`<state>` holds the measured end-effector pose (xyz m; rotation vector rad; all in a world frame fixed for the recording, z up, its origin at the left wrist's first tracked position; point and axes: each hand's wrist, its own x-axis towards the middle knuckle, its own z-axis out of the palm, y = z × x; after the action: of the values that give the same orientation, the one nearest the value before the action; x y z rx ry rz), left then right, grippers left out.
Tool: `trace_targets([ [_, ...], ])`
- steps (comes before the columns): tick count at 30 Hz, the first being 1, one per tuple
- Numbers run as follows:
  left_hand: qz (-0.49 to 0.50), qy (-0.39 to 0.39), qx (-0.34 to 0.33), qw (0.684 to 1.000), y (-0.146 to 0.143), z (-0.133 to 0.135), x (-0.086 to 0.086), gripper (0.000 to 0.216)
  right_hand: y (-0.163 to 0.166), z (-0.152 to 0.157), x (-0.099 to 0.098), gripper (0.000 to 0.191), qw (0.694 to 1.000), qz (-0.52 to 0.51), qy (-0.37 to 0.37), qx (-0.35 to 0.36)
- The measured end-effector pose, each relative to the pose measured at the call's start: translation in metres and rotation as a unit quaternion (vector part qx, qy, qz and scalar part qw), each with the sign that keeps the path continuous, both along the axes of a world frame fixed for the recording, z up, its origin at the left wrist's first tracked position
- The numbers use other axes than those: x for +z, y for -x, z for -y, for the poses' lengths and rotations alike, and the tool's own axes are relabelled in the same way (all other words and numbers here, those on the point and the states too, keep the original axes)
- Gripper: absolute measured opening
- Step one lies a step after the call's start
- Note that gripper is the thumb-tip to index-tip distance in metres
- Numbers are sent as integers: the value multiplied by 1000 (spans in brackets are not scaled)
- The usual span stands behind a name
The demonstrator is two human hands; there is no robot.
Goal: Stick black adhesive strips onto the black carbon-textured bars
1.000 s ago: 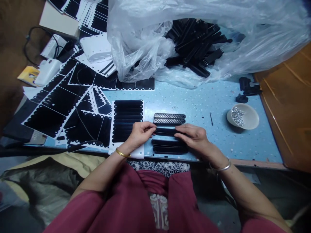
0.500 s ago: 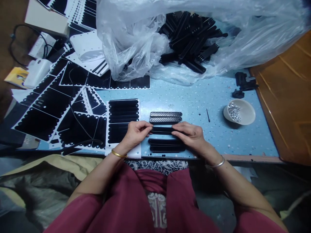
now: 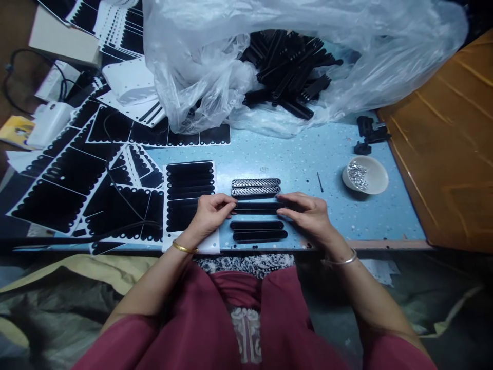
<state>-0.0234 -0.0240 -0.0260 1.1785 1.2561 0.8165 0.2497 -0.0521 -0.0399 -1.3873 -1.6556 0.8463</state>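
A long narrow black strip (image 3: pixel 256 207) lies level between my two hands. My left hand (image 3: pixel 213 211) pinches its left end between thumb and fingers. At the right end, my right hand (image 3: pixel 306 213) has its fingers on the upper edge and its thumb on the lower edge. Just beyond it lie two bars with a silvery cross-hatched face (image 3: pixel 256 187). Nearer to me rest two plain black bars (image 3: pixel 259 230) with rounded ends, side by side. A white sheet of black round-ended stickers (image 3: pixel 190 180) lies beside my left hand.
A clear plastic bag (image 3: pixel 200 77) holding many black plastic parts (image 3: pixel 288 72) spreads across the back. More black sticker sheets (image 3: pixel 73 174) cover the left, crossed by a cable. A white bowl of small metal pieces (image 3: pixel 365 175), a thin black rod (image 3: pixel 320 182) and a brown box (image 3: pixel 454 149) are at right.
My right hand has slid slightly rightward along the strip toward its end, with its thumb and fingers a little wider apart. My left hand keeps its pinch. The whole view has shifted slightly.
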Motion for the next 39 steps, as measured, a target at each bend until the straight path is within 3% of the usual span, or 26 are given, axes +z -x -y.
trace_targets([
  [7, 6, -3, -3, 1000, 0, 1, -1, 16, -3, 12, -3, 23, 989, -51, 43, -136],
  [12, 27, -12, -11, 999, 2, 0, -6, 14, 22, 6, -3, 25, 993, 75, -31, -89],
  [15, 35, -20, -12, 999, 0, 0, -10, 13, 28, 1, -2, 38, 987, 125, -56, -83],
  [20, 14, -29, -5, 999, -1, 9, -6, 16, 16, 6, 0, 45, 988, 125, 3, -87],
  [22, -29, -90, 0, 996, 11, 16, 3, 20, 14, 10, 5, 41, 986, 117, -5, -120],
  [24, -111, -191, 33, 975, 33, 26, 14, 22, 23, 17, 16, 34, 975, 145, -78, -150],
  [27, -235, -265, 159, 921, 81, 51, 23, 18, 63, 36, 40, 15, 967, 158, -189, -63],
  [30, -309, -195, 277, 889, 121, 84, 15, 17, 127, 55, 51, 20, 957, 85, -252, 117],
  [32, -296, -166, 297, 893, 134, 105, 4, 16, 171, 59, 44, 25, 943, 92, -256, 192],
  [35, -245, -163, 326, 898, 137, 126, -6, 15, 222, 53, 20, 34, 936, 198, -206, 207],
  [37, -200, -149, 355, 901, 133, 132, -6, 16, 239, 49, 3, 41, 919, 262, -181, 230],
  [39, -129, -106, 379, 910, 130, 135, -1, 21, 244, 50, -9, 31, 910, 275, -200, 236],
])
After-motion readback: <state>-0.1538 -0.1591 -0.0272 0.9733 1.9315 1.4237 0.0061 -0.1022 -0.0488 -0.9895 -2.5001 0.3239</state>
